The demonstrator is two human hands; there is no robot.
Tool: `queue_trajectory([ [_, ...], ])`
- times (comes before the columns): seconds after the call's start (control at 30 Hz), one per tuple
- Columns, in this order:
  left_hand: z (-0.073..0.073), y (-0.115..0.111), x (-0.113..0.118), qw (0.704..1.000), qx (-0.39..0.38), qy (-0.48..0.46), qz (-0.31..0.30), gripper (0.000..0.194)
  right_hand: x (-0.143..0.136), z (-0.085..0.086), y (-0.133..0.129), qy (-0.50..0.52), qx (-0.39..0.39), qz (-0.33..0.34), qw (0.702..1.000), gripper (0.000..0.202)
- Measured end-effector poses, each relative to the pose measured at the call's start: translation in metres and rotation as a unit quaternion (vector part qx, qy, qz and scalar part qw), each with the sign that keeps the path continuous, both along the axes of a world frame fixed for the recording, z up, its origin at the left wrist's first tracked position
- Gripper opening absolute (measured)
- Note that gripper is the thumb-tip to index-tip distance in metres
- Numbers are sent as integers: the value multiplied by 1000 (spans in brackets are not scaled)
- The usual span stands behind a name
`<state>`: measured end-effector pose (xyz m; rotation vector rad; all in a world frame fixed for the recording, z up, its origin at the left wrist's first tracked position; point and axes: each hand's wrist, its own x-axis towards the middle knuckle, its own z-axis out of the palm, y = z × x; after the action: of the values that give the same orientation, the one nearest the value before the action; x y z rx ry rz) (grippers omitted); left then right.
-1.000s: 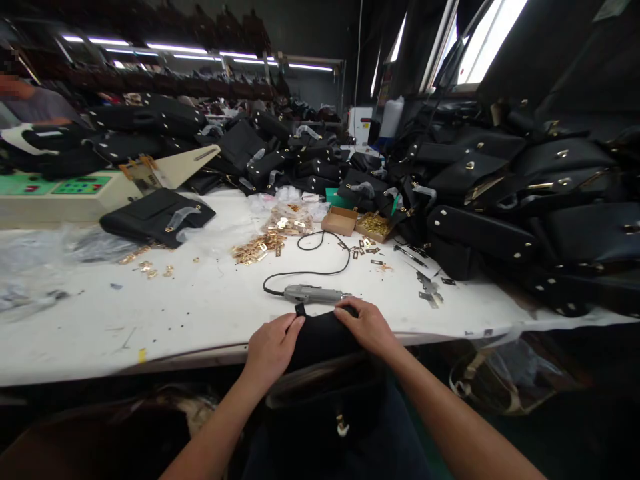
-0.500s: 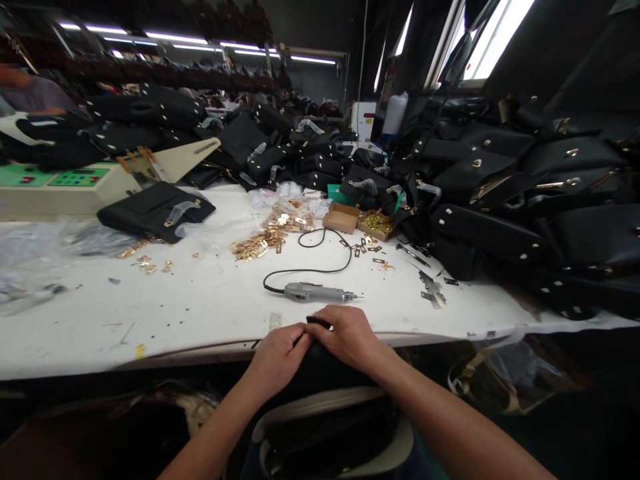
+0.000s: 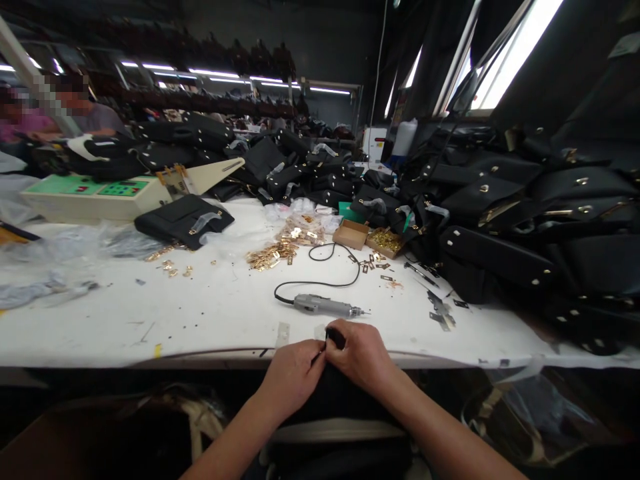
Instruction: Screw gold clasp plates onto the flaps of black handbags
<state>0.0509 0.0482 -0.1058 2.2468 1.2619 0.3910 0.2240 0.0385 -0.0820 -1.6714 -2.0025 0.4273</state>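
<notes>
Looks like they're only partway through this one from where I'm standing: the black bag (image 3: 345,395) is in the lap at the table's (image 3: 220,327) edge, left hand (image 3: 295,373) and right hand (image 3: 364,350) both pinching its top edge, while the driver (image 3: 325,305) lies on the table, out of hand. Can't tell if any hardware's on that edge. Behind it, one small box (image 3: 379,251) is heaped with gold bits, beside an open cardboard box (image 3: 350,243).

The head-worn camera looks forward and down across the nearby white table (image 3: 225,313)
</notes>
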Motion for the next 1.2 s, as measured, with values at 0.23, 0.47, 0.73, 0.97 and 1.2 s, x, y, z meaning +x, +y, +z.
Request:
queue_trajectory([
  [0.23, -3, -12, 3, 998, 48, 37, -4, 34, -3, 8, -10, -63, -49, -1, 997, 32],
  [0.47, 3, -15, -10, 999, 22, -29, 11, 40, 43, 13, -14, -23, -48, -5, 999, 36],
  [0.73, -7, 1, -30, 991, 16, -123, 53, 28, 146, 5, -34, -140, -231, 6, 963, 29],
  [0.97, -7, 8, -31, 978, -167, -124, -24, 40, 71, 31, 76, 27, -60, 27, 997, 29],
  [1.2, 3, 27, -62, 895, -367, -221, -127, 45, -41, -19, 219, 29, -122, 22, 992, 35],
])
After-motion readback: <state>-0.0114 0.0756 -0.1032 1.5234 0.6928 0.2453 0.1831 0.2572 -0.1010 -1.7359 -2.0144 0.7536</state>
